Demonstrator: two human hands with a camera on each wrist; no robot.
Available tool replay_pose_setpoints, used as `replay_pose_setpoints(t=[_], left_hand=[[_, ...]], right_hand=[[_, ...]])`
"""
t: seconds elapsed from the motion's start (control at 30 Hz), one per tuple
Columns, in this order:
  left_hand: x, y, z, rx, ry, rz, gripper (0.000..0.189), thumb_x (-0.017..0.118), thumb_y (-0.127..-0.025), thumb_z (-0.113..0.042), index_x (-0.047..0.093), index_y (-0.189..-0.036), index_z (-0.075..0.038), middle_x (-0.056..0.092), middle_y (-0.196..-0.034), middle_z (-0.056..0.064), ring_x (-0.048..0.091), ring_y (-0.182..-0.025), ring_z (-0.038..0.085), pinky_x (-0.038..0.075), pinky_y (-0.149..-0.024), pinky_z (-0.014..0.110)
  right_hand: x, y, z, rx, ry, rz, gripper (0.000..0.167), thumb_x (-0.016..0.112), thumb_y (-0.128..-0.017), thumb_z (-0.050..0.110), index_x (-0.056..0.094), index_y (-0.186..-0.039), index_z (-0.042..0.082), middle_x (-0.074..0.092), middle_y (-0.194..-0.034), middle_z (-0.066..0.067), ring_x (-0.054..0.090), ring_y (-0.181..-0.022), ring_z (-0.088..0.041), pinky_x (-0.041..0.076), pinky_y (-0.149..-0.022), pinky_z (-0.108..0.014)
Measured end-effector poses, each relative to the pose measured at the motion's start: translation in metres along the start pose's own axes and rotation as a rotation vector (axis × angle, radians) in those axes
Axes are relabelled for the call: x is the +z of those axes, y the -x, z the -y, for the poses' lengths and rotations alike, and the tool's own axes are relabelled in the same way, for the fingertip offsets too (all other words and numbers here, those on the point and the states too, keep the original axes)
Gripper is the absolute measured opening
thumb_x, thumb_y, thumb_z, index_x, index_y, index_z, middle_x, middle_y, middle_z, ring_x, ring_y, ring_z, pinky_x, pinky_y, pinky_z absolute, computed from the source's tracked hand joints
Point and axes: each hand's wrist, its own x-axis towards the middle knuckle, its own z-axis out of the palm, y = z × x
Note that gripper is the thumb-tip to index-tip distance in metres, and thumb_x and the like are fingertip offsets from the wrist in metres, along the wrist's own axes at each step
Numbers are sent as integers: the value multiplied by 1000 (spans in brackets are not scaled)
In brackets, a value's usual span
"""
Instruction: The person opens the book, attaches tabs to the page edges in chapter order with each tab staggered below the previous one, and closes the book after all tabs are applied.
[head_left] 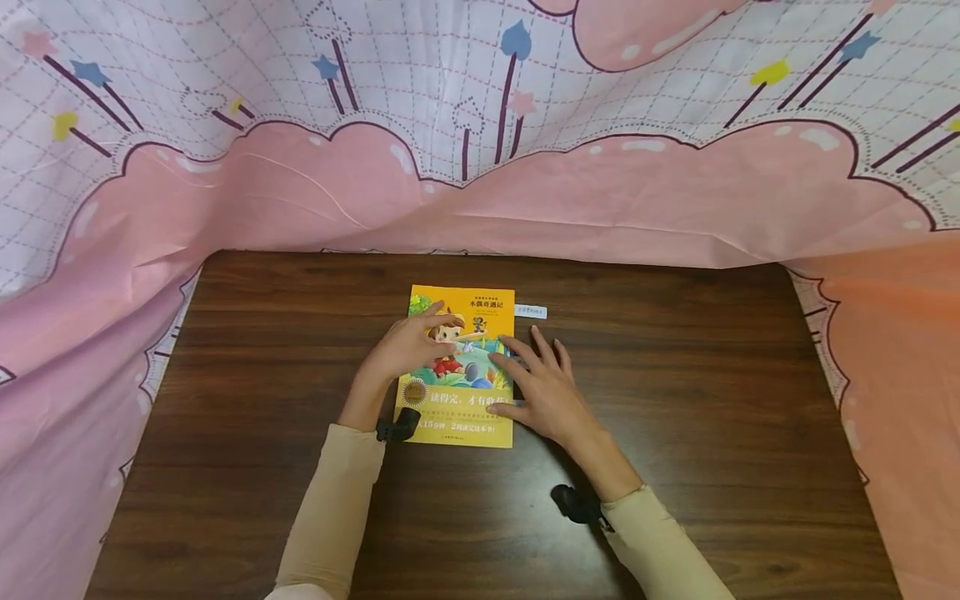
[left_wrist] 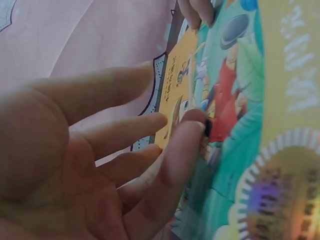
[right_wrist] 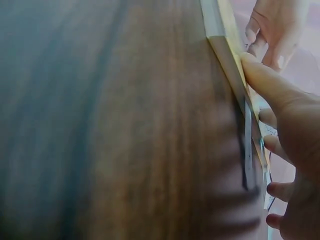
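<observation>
A yellow children's book point(head_left: 480, 375) with a cartoon child on its cover lies closed on the dark wooden table. My left hand point(head_left: 408, 342) is over the cover's left half, thumb and fingers apart with nothing between them. In the left wrist view, the fingers point(left_wrist: 132, 85) are loosely extended near the cartoon picture. At the book's right edge, my right hand point(head_left: 555, 400) has its fingers spread, thumb and two fingertips over the margin of the cover. A white paper tab point(head_left: 531, 312) with handwriting sticks out from the upper right edge.
The brown table point(head_left: 697, 400) spreads around the book on all sides. A pink and white patterned cloth point(head_left: 480, 200) hangs along the back and both sides. Small black cameras point(head_left: 576, 504) sit at both wrists.
</observation>
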Motion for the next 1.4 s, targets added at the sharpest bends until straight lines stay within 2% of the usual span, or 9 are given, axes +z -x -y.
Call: replay_pose_setpoints(t=[0.17,0.3,0.4,0.53,0.7,0.87,1.13,1.23,1.4], left_hand=[[-2,-5,0,-52,-19,-1,45,72,-92,-18,63,-136,-16,21,-164,5,68,-73,25,54,-65,34],[1,-6,-1,-77,-97,-51,53,76,-89,-17,60,-139,-14,26,-163,3,61,-113,37,54,-86,47],[3,-8,-4,-67,-266,-108,63,81,-84,-19,57,-142,-15,31,-160,4,43,-134,38,49,-93,52],[4,-10,-5,-71,-455,-164,70,87,-77,-24,58,-141,-22,34,-159,4,40,-128,35,44,-95,50],[4,-11,-3,-78,-503,-182,70,87,-76,-28,58,-140,-25,32,-160,5,31,-137,35,31,-103,55],[2,-9,0,-55,-478,-137,76,87,-77,-27,53,-145,-24,26,-162,7,21,-147,35,21,-111,64],[1,-3,7,-22,-443,53,107,91,-72,-25,27,-158,-24,-4,-167,4,-9,-152,31,-7,-112,68],[-1,0,8,-24,-465,101,119,92,-70,-30,16,-160,-23,-11,-166,5,-16,-150,31,-11,-112,67],[-2,1,9,-17,-473,111,125,93,-67,-34,12,-161,-22,-14,-166,6,-18,-150,31,-12,-111,67]], right_hand=[[-1,-4,0,11,1,1,81,71,-77,67,53,-145,25,36,-157,-4,16,-147,-45,14,-112,-67],[-2,-6,-2,21,-5,14,85,72,-75,69,52,-145,26,35,-158,-3,15,-148,-44,13,-112,-69],[-4,-9,-3,27,-2,24,88,72,-73,71,52,-146,26,33,-158,-3,14,-148,-45,13,-111,-69],[-8,-14,-5,33,-2,42,89,73,-72,71,51,-146,26,32,-159,-3,14,-148,-46,12,-112,-69],[-11,-16,-6,30,-13,67,90,75,-72,69,50,-147,25,31,-160,-3,13,-148,-47,11,-112,-69],[-11,-15,-7,25,-15,76,95,75,-70,70,47,-149,25,28,-162,-3,13,-147,-47,11,-112,-69],[-9,-11,-9,58,-5,124,102,72,-69,74,38,-154,29,20,-165,0,6,-149,-46,6,-114,-68],[-8,-11,-8,68,-15,154,106,71,-68,76,33,-156,30,15,-166,2,2,-150,-45,4,-114,-67],[-8,-12,-8,71,-17,164,110,71,-66,78,30,-157,30,12,-166,2,0,-150,-44,2,-115,-67]])
